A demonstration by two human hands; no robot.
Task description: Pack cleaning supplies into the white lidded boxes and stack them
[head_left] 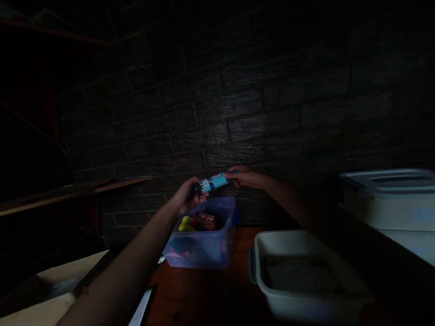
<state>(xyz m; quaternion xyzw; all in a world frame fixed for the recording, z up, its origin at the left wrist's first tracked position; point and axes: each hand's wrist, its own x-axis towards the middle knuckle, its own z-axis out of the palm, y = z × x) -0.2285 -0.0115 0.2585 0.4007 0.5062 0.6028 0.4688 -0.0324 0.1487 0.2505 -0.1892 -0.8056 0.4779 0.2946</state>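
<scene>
In dim light I hold a small blue-labelled bottle sideways between both hands, above a clear plastic box. My left hand is wrapped round its dark lower end. My right hand pinches the other end, where the cap would be. Inside the box lie a red patterned item, a yellow piece and other small things I cannot make out.
A white tub stands to the right of the box on the reddish wooden table. At far right is a lidded white container. A dark brick wall rises behind. A wooden shelf is at left.
</scene>
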